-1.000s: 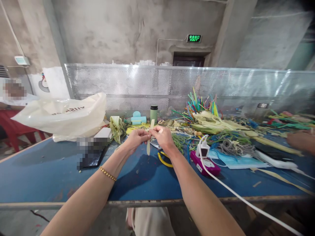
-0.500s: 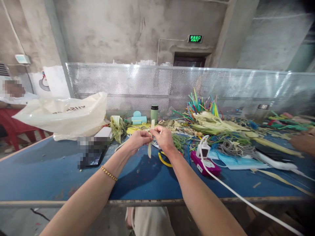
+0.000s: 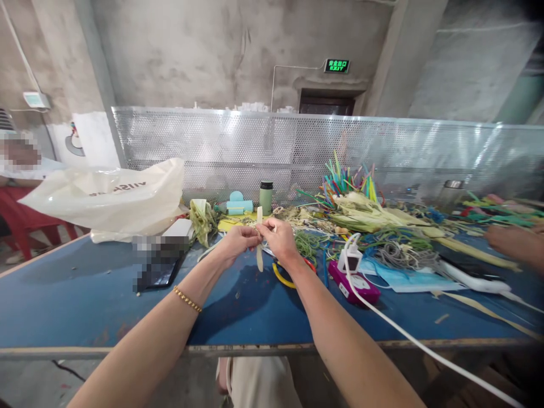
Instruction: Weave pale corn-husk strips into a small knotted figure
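Above the middle of the blue table (image 3: 238, 317), my left hand (image 3: 236, 243) and my right hand (image 3: 280, 241) meet with fingertips nearly touching. Both are closed in a pinch on a pale strip of dried husk (image 3: 259, 260). One end of the strip sticks up above the fingers and the other hangs below them. Its middle is hidden by the fingers. Behind my right wrist lies a tool with yellow handles (image 3: 283, 276), partly covered. Farther back a green flask (image 3: 266, 198) stands upright.
A plastic bag (image 3: 106, 195) and a phone (image 3: 160, 275) lie left. To the right are a purple power strip (image 3: 355, 283) with a white cable, a blue mask (image 3: 408, 277), green cords (image 3: 310, 246) and husks (image 3: 374, 215). Another person's hand (image 3: 514, 245) reaches in at far right.
My hands keep their pinch on the husk strip, whose upper end has shifted slightly left. The other person's hand at the far right has moved further into view.
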The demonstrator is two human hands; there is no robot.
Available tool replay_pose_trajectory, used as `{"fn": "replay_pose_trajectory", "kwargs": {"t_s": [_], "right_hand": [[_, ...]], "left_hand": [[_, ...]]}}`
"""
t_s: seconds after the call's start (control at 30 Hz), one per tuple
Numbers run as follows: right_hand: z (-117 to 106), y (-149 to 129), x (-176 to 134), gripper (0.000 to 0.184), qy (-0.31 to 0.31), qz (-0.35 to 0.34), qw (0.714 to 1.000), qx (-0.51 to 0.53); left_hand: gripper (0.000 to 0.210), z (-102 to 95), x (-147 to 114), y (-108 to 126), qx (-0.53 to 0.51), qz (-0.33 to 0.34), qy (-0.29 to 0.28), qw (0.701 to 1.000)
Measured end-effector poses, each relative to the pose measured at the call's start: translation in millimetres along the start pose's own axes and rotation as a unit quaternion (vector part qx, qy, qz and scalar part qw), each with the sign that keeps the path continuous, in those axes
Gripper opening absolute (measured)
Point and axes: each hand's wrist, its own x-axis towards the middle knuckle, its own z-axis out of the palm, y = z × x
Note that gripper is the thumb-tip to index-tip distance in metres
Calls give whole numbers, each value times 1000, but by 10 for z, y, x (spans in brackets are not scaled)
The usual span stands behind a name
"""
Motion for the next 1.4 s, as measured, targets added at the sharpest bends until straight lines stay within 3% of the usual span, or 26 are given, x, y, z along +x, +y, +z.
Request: {"fn": "replay_pose_trajectory", "kwargs": {"t_s": [0.13,0.37,0.67,0.93,1.4], "right_hand": [[17,16,3,25,-10,10,1000,20],[51,105,22,32,-2,64,996,65],[54,173,42,30,1,48,997,52],[25,99,16,27,2,26,999,31],[17,112,3,26,19,44,999,17]], "left_hand": [[23,-33,15,-17,7,-9,1,1000],[23,-104,88,-91,-83,-25,69,994],[37,-95,69,-48,-90,-23,52,994],[26,-67,69,-70,-28,11,76,997],[22,-35,27,-46,-34,-11,51,998]]}}
